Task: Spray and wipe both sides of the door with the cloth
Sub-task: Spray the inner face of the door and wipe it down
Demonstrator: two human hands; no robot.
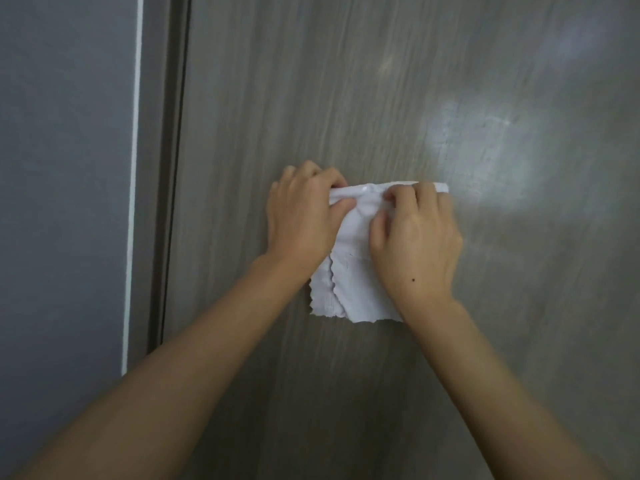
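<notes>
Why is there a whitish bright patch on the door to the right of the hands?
Head view: it looks like glare, soft light reflecting off the glossy door; right of the cloth it washes out the wood grain, and the right edge is blurred.

what you can't make out from the head view

your left hand (301, 216) and right hand (415, 244) cover much of the cloth (349, 285), so its middle and both upper corners are hidden from you. your fingertips curl into the fabric, so the grip under them can't be read. the door (381, 98) runs off the top, right and bottom edges; no handle or hinge falls in view. both forearms are cut by the bottom edge. the right of the door is blurred under a pale glare (485, 150), so you can't tell whether it is wet.
</notes>
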